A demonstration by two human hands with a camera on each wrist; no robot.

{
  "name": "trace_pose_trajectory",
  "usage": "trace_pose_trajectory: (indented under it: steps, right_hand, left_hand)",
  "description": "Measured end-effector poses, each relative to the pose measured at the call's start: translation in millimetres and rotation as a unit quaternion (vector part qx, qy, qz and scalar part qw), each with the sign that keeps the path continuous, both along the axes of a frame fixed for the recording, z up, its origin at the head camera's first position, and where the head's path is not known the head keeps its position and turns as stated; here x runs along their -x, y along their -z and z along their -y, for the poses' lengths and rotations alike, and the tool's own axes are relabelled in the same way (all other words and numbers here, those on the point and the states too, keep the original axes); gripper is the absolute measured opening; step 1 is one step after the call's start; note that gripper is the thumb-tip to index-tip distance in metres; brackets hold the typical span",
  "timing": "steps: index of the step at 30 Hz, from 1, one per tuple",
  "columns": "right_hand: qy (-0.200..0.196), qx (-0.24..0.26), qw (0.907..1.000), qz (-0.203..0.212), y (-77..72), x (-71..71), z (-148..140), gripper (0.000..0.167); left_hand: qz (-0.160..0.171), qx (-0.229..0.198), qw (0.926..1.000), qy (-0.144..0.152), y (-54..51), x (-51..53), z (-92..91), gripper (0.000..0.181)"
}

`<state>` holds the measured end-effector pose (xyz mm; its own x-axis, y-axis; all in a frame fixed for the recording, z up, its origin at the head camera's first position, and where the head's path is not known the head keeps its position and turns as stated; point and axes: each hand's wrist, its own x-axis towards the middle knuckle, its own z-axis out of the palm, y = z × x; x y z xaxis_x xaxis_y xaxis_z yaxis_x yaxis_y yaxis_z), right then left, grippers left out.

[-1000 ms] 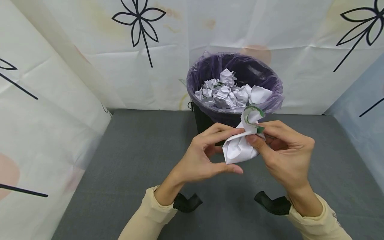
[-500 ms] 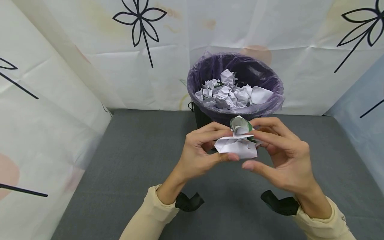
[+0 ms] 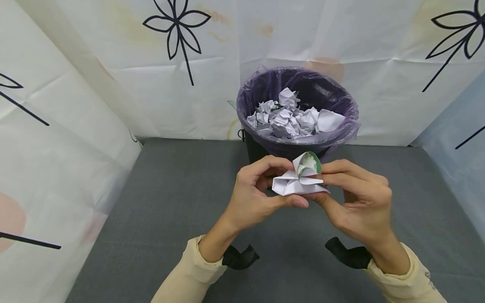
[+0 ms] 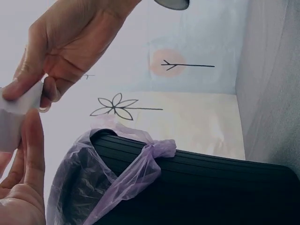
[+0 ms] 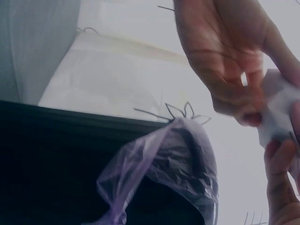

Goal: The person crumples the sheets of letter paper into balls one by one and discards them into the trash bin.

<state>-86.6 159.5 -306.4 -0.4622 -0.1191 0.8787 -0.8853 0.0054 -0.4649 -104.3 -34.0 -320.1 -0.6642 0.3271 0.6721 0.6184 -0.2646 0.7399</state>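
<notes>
Between both hands is a folded piece of white paper point(image 3: 293, 186) with a green printed edge, its top part curling up into a small flap. My left hand point(image 3: 251, 198) grips its left side, fingers behind and thumb along the lower edge. On the other side my right hand point(image 3: 354, 198) pinches the paper between thumb and fingertips. In the left wrist view the white paper point(image 4: 14, 117) shows only in part at the left edge. The right wrist view has the paper point(image 5: 276, 110) at its right edge, blurred.
Just beyond the hands stands a black bin point(image 4: 225, 192) lined with a purple plastic bag point(image 3: 346, 132). Crumpled white papers point(image 3: 282, 118) lie inside it. A grey surface point(image 3: 182, 185) spreads below, with printed white cloth point(image 3: 212, 105) behind and at the sides.
The paper has turned and come lower, its curled flap now facing me. My right hand let its thumb off, then pinched the paper again; my left thumb has come against the lower edge.
</notes>
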Motion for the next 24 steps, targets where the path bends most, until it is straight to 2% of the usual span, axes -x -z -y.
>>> trace_pose_trajectory:
  steps: [2, 4, 8, 12, 15, 18, 24]
  right_hand:
    - [-0.003, 0.0, 1.0, 0.003, -0.4, 0.5, 0, 0.032]
    - [-0.028, 0.009, 0.9995, 0.009, -1.1, 0.9, 0, 0.029]
    - [-0.095, 0.036, 0.9944, 0.028, -3.3, 0.0, 0, 0.031]
    - [-0.132, 0.03, 0.9898, 0.046, -3.6, -1.9, -3, 0.041]
    - [-0.157, 0.023, 0.986, 0.053, -2.4, -2.7, -4, 0.042]
    - [-0.185, 0.025, 0.9809, 0.055, -2.9, -3.0, -5, 0.038]
    - [-0.212, 0.029, 0.9745, 0.067, -4.8, -3.1, -6, 0.031]
  left_hand:
    - [-0.005, 0.013, 0.9998, -0.011, -0.1, -0.5, 0.8, 0.061]
    - [-0.011, 0.023, 0.9996, -0.014, -0.9, -0.3, 2.8, 0.064]
    - [-0.047, 0.032, 0.9983, -0.008, -6.1, 1.6, 8.3, 0.075]
    - [-0.085, 0.039, 0.9956, 0.0, -13.3, 3.1, 11.0, 0.09]
    - [-0.098, 0.049, 0.994, 0.005, -17.4, 3.1, 11.9, 0.102]
    - [-0.108, 0.055, 0.9926, 0.011, -19.6, 1.6, 12.3, 0.098]
    - [-0.131, 0.045, 0.9902, 0.019, -20.7, -1.0, 11.0, 0.074]
